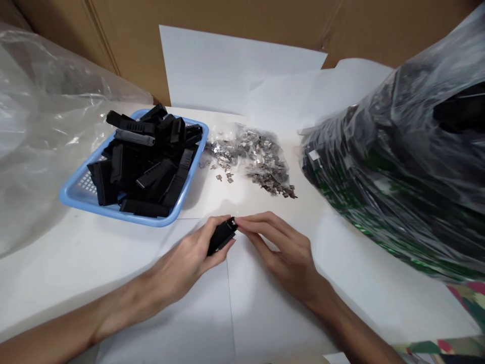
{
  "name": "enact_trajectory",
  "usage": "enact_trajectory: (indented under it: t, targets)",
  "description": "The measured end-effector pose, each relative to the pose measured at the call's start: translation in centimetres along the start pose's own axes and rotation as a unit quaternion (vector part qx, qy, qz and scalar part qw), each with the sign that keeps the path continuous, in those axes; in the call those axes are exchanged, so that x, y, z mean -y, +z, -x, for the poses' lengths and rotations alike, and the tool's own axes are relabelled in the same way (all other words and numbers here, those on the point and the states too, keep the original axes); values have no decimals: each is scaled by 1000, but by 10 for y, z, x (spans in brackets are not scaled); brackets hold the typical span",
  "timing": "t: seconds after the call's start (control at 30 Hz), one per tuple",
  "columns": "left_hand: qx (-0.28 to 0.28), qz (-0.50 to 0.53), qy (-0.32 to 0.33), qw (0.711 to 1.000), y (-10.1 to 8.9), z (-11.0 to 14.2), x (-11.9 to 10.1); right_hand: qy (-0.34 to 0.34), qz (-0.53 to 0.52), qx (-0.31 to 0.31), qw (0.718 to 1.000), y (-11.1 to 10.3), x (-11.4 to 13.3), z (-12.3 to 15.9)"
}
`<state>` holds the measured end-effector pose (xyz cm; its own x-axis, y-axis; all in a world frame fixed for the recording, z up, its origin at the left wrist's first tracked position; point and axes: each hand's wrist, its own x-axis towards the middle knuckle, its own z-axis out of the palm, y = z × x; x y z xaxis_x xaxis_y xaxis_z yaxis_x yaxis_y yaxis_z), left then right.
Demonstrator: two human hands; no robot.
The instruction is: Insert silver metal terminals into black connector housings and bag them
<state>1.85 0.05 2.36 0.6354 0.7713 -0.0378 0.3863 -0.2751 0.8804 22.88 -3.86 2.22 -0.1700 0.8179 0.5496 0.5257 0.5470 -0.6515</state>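
A black plastic case is gripped in my left hand, with the fingers wrapped along its far side and the thumb on its near side. The case is tilted, its end pointing right. At that end a small shiny metal piece shows, partly covered by fingertips. My right hand is pinched closed there, fingertips pressed against the metal piece and the end of the case. Both hands are over the white paper on the table.
To the left, a blue basket holds several black plastic cases. Behind my hands, small metal pieces spill from clear plastic bags. A big plastic bag with dark and green contents bulges at right; clear plastic stands at left.
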Motion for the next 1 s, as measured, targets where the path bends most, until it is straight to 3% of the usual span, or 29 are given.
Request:
enact_trajectory:
  t: [0.1, 0.23, 0.37, 0.57, 0.77, 1.0]
  targets:
    - [-23, -35, 27, 999, -2, -1, 4, 44, -41, 28, 998, -2, -3, -2]
    - [-33, -84, 128, 988, -6, 0, 3, 117, -137, 46, 982, -4, -9, -1]
    - [-32, -108, 185, 976, -7, 3, 0, 111, -163, 47, 979, -4, -11, -3]
    - [-45, -128, 180, 974, -7, 5, 4, 98, -185, 49, 977, -2, -11, -8]
    - [-44, -165, 228, 959, -9, 2, 5, 108, -202, 78, 970, -3, -14, -6]
    - [30, -158, 191, 968, -15, 2, 16, 119, -216, 85, 966, -4, -14, -6]
